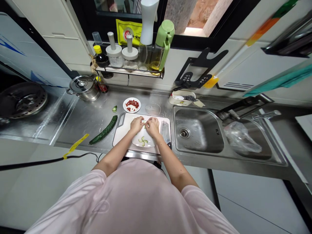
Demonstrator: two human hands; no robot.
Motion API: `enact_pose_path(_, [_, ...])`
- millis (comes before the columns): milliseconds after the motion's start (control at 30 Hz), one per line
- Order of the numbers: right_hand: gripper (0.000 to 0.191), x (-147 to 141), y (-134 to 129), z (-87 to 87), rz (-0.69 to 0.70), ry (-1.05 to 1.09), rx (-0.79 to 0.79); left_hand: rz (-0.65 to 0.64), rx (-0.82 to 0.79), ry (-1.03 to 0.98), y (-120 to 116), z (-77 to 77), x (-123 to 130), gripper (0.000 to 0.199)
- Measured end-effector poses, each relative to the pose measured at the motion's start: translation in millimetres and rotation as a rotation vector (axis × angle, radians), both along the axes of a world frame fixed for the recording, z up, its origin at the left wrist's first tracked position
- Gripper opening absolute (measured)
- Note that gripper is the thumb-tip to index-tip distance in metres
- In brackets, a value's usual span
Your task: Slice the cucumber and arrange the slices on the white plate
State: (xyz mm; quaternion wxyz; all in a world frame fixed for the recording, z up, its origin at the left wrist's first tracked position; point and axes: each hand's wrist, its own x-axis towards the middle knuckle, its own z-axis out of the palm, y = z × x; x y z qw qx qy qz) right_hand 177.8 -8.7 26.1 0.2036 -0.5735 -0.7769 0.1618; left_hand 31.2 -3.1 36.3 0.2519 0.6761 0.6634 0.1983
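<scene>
Pale green slices (143, 141), fanned in a pinwheel on the near part of the white plate (151, 142); more lie at its far end, partly hidden by fingers. Judged: light, thin, bendable, wet-faced and slippery, easily torn; best pinched by the peel edge, not pressed flat. Plate probably stiff and breakable; hold by the rim. Left hand (136, 124) and right hand (153, 126): fingers bent, tips close together over the far slices; cannot tell whether either grips one. Board (120, 133) under plate; knife (165, 131) on it, right. Outward: cucumber (104, 130) left, dish (124, 106) of red bits (132, 103) beyond.
</scene>
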Motion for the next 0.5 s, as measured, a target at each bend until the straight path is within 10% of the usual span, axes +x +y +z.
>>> enact_pose_path(500, [0.012,2.8,0.7,-5.1,-0.049,0.0,0.038,0.011,-0.055,0.107,-2.5,8.8,3.8,0.025])
